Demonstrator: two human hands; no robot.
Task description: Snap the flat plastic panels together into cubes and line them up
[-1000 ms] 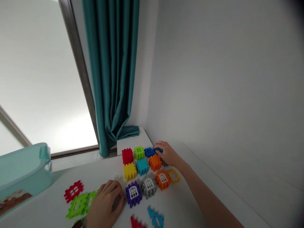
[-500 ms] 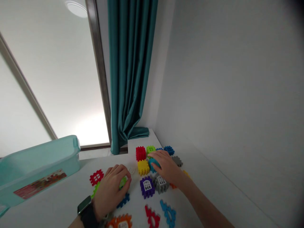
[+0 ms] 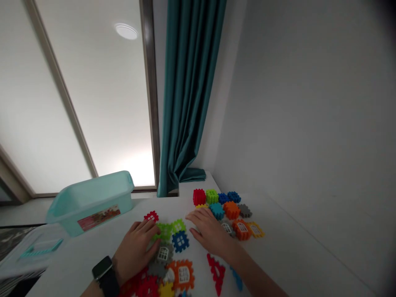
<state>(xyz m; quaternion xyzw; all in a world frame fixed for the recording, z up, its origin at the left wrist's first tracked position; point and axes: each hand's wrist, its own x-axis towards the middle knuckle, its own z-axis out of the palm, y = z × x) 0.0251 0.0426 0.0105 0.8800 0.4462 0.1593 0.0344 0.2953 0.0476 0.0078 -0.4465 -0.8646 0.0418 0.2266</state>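
Note:
My left hand (image 3: 137, 245), with a dark watch (image 3: 103, 269) on its wrist, is bent over the loose flat building pieces. Its thumb and fingers are apart, fingertips at the edge of light green pieces (image 3: 165, 231). Close by lie a blue window piece (image 3: 180, 241) and a grey piece with a white window (image 3: 163, 252). My right hand (image 3: 213, 233) reaches left with fingers stretched and thumb apart, over the front of the stacked blocks. It partly hides a yellow stack (image 3: 201, 206) and a grey window stack (image 3: 227, 227). A teal stack (image 3: 217, 210) stands just beyond it.
Red (image 3: 199, 197), lime (image 3: 212, 196) and orange stacks (image 3: 232, 210) stand at the back right by the wall. A teal tub (image 3: 95, 202) sits at the left, a clear lid (image 3: 40, 251) beside it. Red triangular (image 3: 215, 272) and orange pieces (image 3: 183, 274) lie in front.
The view has swung left. My right hand has come back from the teal stack toward the front stacks. My left hand has moved off slightly, leaving the green pieces in sight on the table.

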